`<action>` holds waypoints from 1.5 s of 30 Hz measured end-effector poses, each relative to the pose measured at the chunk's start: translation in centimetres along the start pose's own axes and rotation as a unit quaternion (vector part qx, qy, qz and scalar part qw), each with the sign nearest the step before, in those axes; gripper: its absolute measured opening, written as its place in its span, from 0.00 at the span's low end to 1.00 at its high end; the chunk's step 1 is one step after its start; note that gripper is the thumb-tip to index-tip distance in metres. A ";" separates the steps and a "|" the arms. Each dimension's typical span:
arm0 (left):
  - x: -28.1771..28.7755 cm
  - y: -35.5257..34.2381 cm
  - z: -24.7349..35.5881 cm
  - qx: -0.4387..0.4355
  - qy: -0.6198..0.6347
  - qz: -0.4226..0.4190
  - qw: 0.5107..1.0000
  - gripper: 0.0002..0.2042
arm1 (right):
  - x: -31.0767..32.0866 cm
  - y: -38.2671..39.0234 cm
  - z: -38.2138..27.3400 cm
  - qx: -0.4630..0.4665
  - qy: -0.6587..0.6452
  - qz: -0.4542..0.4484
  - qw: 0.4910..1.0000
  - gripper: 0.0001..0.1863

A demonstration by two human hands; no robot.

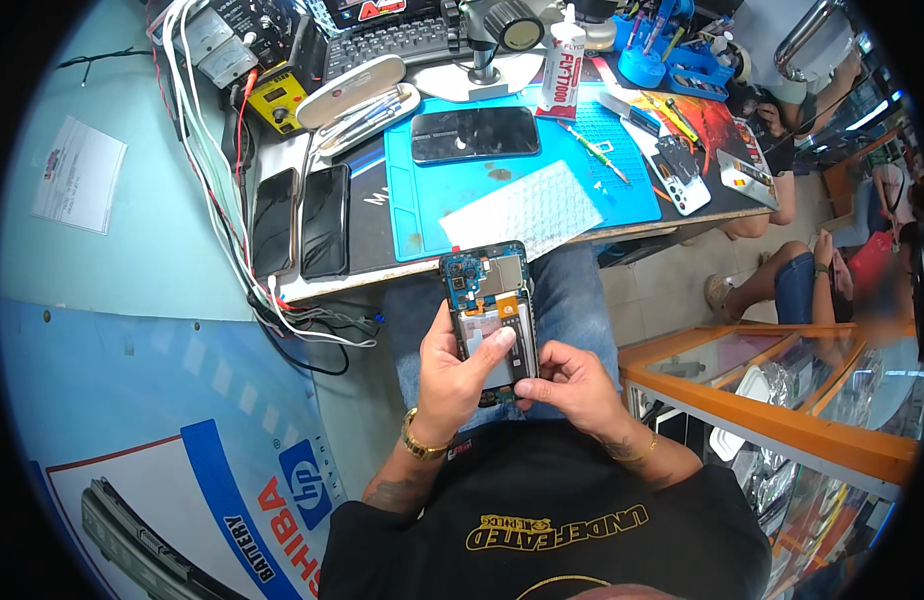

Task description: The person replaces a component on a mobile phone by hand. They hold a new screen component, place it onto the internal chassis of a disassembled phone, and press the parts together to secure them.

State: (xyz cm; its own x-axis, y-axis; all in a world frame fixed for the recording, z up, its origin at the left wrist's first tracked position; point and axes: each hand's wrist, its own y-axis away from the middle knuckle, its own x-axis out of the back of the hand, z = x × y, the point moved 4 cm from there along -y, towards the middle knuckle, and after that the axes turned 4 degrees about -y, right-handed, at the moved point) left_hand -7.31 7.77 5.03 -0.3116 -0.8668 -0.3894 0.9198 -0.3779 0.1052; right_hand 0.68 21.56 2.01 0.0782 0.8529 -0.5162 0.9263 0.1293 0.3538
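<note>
An opened phone (503, 274) with its back off is held above my lap, in front of the table edge. It shows a blue circuit board and camera parts at the top, a battery in the middle and an orange flex cable (507, 306). My left hand (450, 375) is closed round its left side, with the thumb lying across the battery. At the lower right edge, my right hand (580, 388) pinches the phone between thumb and fingers. Whether a small part is also between those fingers is hidden.
Beyond the phone, a blue repair mat (422, 205) bears a dark phone (474, 135), a translucent textured sheet (522, 212) and a glue tube (562, 75). Two phones (325, 220) lie left, near hanging cables (197, 150). A glass display case (772, 395) stands right; people sit beyond.
</note>
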 end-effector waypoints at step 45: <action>-2.3 1.8 2.1 -0.023 -0.273 -0.109 0.956 0.21 | 1.5 -1.1 -5.6 0.079 -0.025 0.000 0.997 0.07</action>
State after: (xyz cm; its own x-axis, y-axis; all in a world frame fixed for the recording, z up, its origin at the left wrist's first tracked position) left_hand -5.45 8.42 8.04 -0.5633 -0.8145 0.1391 0.8246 -0.5649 0.0314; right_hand -2.29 25.53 5.26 0.0931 0.8259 -0.5561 0.9724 0.0445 0.2289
